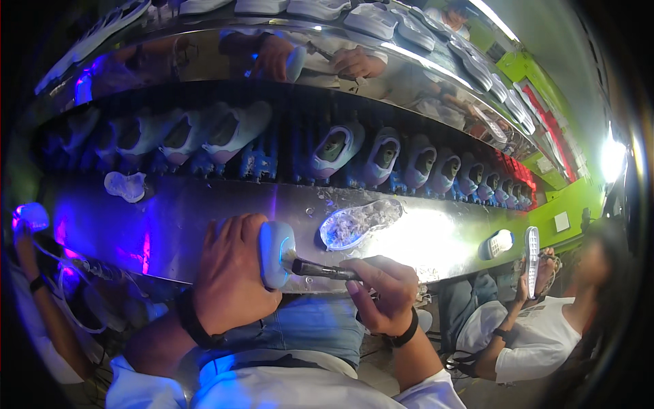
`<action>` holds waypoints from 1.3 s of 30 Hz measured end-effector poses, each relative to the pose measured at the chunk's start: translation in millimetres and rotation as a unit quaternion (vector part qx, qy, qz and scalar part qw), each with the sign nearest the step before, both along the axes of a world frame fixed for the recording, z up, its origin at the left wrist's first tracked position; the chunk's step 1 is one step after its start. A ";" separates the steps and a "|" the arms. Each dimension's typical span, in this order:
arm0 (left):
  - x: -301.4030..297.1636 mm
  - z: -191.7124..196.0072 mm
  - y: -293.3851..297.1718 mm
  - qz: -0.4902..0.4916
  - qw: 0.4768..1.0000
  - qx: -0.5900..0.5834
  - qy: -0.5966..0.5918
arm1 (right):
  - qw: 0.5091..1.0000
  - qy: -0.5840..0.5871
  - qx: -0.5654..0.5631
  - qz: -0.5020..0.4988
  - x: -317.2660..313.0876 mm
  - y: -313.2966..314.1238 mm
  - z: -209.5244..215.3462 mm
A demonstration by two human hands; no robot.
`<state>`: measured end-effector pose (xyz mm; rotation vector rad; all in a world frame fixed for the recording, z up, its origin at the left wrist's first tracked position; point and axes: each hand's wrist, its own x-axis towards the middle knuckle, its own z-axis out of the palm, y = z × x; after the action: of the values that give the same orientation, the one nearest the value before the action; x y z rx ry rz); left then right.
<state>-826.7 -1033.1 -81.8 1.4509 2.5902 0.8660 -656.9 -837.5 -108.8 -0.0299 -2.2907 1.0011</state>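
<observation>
My left hand (235, 269) is wrapped round a pale shoe sole (276, 253), which looks bluish in the light and faces me end-on. Between the thumb and fingers of my right hand (388, 290) is a brush (320, 270) with a dark handle. Its light bristles touch or nearly touch the sole's right side. Beyond my hands, on the metal bench (252, 198), lies a sole-shaped tray (361, 221) full of whitish, crumpled-looking bits. Most of the held sole's length is hidden from this angle.
Behind the bench, several shoe uppers (334, 153) stand in a row on blue holders. Soles line the upper shelf (306, 31). At the right a co-worker (538, 327) holds a sole (532, 259); another arm (30, 273) is at the far left. A clear, sole-shaped piece (126, 186) lies back left.
</observation>
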 end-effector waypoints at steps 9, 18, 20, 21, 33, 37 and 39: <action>-23.5 2.2 -6.1 -0.034 0.998 0.039 -0.028 | 0.988 0.068 -0.129 0.045 -36.7 -20.4 -34.3; -42.9 8.2 -7.9 -0.042 0.994 -0.023 -0.097 | 0.975 0.101 -0.189 0.055 -51.6 -37.5 -64.8; -45.9 9.8 -8.5 -0.041 0.994 -0.028 -0.099 | 0.974 0.103 -0.196 0.048 -52.2 -41.4 -74.2; -47.5 11.1 -8.0 -0.042 0.993 -0.030 -0.106 | 0.973 0.104 -0.199 0.044 -51.9 -43.5 -79.1; -77.8 -6.8 -23.8 -0.034 0.987 -0.141 -0.067 | 0.966 -0.034 -0.256 -0.024 -33.2 -68.4 -112.1; -81.6 -28.5 -41.3 -0.009 0.987 0.040 -0.158 | 0.946 -0.045 -0.319 -0.044 -27.4 -73.9 -120.4; -88.5 -40.3 -54.6 -0.011 0.985 0.065 -0.158 | 0.906 -0.077 -0.417 -0.011 -23.2 -72.7 -104.8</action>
<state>-915.1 -1087.7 -122.1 1.2460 2.3181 1.1742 -680.1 -910.2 -213.5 -0.5002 -1.8089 1.9444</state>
